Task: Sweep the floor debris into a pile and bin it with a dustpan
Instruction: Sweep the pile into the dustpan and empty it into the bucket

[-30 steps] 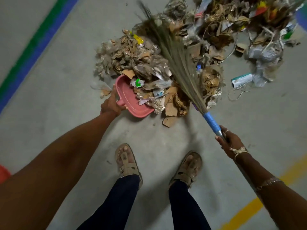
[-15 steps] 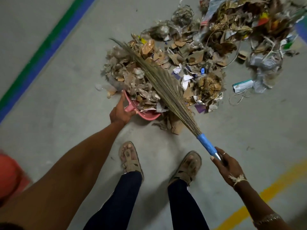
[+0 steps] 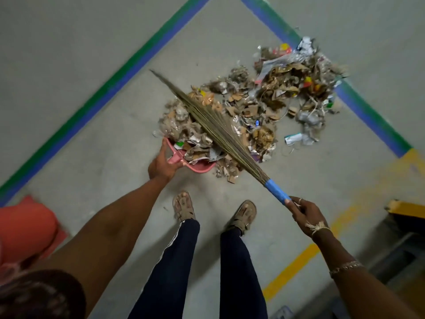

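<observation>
Left hand [image 3: 162, 166] grips the pink dustpan [image 3: 199, 168] (mostly buried under debris [image 3: 278, 88]), right hand [image 3: 307, 214] grips the broom [image 3: 218, 127], bare floor [image 3: 103, 157] on both sides.

Green-blue stripe [image 3: 110, 88]: 8 to 12 o'clock
Second stripe [image 3: 365, 107]: 1 to 3 o'clock
Yellow line [image 3: 292, 270]: 5 o'clock
Sandals [image 3: 184, 207]: 6 o'clock

Nothing readable here: the printed wrappers in the debris pile [image 3: 287, 88] between one and two o'clock, and the teal-and-white packet [image 3: 293, 139] at three o'clock, are too blurred to make out.
</observation>
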Action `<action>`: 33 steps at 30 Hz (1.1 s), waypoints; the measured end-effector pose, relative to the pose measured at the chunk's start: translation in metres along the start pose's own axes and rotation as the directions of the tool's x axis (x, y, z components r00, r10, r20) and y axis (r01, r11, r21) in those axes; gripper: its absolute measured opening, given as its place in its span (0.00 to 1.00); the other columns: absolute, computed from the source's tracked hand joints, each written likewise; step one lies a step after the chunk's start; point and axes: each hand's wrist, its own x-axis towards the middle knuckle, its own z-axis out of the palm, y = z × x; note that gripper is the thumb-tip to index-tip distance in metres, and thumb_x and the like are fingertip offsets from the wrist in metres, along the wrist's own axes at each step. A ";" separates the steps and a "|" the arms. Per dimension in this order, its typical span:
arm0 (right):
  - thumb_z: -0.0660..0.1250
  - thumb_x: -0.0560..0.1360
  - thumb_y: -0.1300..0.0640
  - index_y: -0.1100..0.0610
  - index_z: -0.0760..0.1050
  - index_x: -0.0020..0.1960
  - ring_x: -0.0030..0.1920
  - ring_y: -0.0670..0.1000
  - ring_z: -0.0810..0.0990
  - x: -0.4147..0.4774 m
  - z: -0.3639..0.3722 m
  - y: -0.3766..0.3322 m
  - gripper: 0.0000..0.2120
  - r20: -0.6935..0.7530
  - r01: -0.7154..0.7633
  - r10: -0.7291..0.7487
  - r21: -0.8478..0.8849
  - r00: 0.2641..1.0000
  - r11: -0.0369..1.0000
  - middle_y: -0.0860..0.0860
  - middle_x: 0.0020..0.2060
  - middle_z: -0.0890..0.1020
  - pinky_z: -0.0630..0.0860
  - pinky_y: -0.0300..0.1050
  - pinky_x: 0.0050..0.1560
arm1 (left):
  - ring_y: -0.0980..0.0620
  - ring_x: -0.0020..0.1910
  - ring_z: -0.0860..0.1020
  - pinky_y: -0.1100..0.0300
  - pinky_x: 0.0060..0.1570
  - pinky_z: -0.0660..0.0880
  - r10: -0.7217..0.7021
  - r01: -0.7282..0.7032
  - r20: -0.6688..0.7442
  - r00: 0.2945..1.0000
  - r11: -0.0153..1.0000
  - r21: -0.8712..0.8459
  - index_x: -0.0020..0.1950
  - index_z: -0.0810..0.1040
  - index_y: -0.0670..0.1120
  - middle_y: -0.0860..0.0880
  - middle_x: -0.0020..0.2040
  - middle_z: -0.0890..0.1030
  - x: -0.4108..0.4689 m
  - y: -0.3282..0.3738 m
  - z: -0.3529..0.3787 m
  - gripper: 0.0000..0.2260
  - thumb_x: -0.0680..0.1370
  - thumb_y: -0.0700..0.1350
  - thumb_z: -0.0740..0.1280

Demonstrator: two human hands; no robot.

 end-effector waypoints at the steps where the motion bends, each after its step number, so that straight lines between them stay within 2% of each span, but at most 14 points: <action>1: 0.62 0.75 0.32 0.39 0.81 0.54 0.30 0.47 0.76 -0.014 -0.012 -0.013 0.17 0.007 0.002 -0.002 -0.009 1.000 1.000 0.45 0.26 0.76 0.74 0.45 0.37 | 0.37 0.60 0.80 0.53 0.52 0.74 -0.001 0.001 0.005 1.000 1.000 -0.005 0.83 0.49 0.62 0.42 0.66 0.80 -0.012 0.003 -0.016 0.52 0.69 0.60 0.80; 5: 0.65 0.76 0.36 0.43 0.82 0.54 0.30 0.44 0.75 -0.072 -0.048 -0.059 0.15 -0.002 0.016 -0.016 -0.011 1.000 1.000 0.41 0.25 0.77 0.71 0.42 0.36 | 0.35 0.59 0.80 0.48 0.54 0.78 0.015 -0.015 0.005 1.000 1.000 -0.013 0.82 0.49 0.64 0.39 0.63 0.81 -0.059 0.011 -0.078 0.54 0.66 0.65 0.79; 9: 0.65 0.76 0.37 0.43 0.82 0.54 0.30 0.43 0.75 -0.135 -0.066 -0.093 0.15 -0.034 0.037 -0.037 0.010 0.999 0.999 0.39 0.25 0.77 0.71 0.42 0.37 | 0.37 0.52 0.81 0.49 0.49 0.77 0.037 -0.037 -0.007 0.999 0.997 -0.063 0.81 0.49 0.64 0.42 0.52 0.83 -0.101 0.019 -0.129 0.54 0.64 0.67 0.78; 12: 0.65 0.76 0.37 0.45 0.83 0.53 0.29 0.44 0.74 -0.177 -0.066 -0.113 0.15 -0.038 0.055 -0.054 0.028 0.998 0.998 0.41 0.25 0.77 0.72 0.43 0.35 | 0.37 0.51 0.82 0.48 0.49 0.78 0.027 -0.028 -0.024 0.999 0.996 -0.084 0.80 0.47 0.66 0.41 0.51 0.84 -0.124 0.014 -0.158 0.55 0.63 0.68 0.78; 16: 0.65 0.77 0.39 0.46 0.83 0.49 0.27 0.46 0.70 -0.213 -0.075 -0.130 0.14 -0.027 0.092 -0.091 0.036 0.996 0.995 0.44 0.24 0.72 0.68 0.42 0.32 | 0.38 0.47 0.83 0.48 0.47 0.79 0.038 -0.045 -0.060 0.997 0.993 -0.106 0.80 0.45 0.67 0.42 0.47 0.85 -0.161 0.015 -0.188 0.56 0.62 0.69 0.78; 23: 0.65 0.78 0.40 0.46 0.83 0.49 0.24 0.46 0.70 -0.243 -0.099 -0.149 0.13 0.050 0.216 -0.215 -0.004 0.975 0.976 0.46 0.23 0.72 0.65 0.37 0.25 | 0.37 0.53 0.82 0.50 0.48 0.76 -0.026 -0.012 -0.205 0.978 0.983 -0.182 0.82 0.49 0.62 0.39 0.57 0.84 -0.252 0.004 -0.213 0.55 0.65 0.64 0.80; 28: 0.65 0.79 0.42 0.49 0.83 0.50 0.25 0.47 0.72 -0.236 -0.109 -0.162 0.14 0.158 0.290 -0.277 -0.063 0.948 0.955 0.49 0.25 0.73 0.67 0.38 0.25 | 0.36 0.58 0.80 0.52 0.50 0.75 -0.092 0.033 -0.292 0.952 0.979 -0.199 0.83 0.49 0.60 0.40 0.65 0.81 -0.300 -0.016 -0.223 0.53 0.67 0.61 0.80; 33: 0.64 0.78 0.39 0.51 0.82 0.48 0.24 0.47 0.72 -0.225 -0.101 -0.183 0.17 0.266 0.378 -0.334 -0.132 0.904 0.916 0.49 0.24 0.74 0.67 0.39 0.24 | 0.37 0.60 0.80 0.51 0.51 0.76 -0.197 0.118 -0.338 0.920 0.964 -0.239 0.83 0.49 0.60 0.42 0.66 0.80 -0.339 -0.056 -0.229 0.53 0.68 0.62 0.79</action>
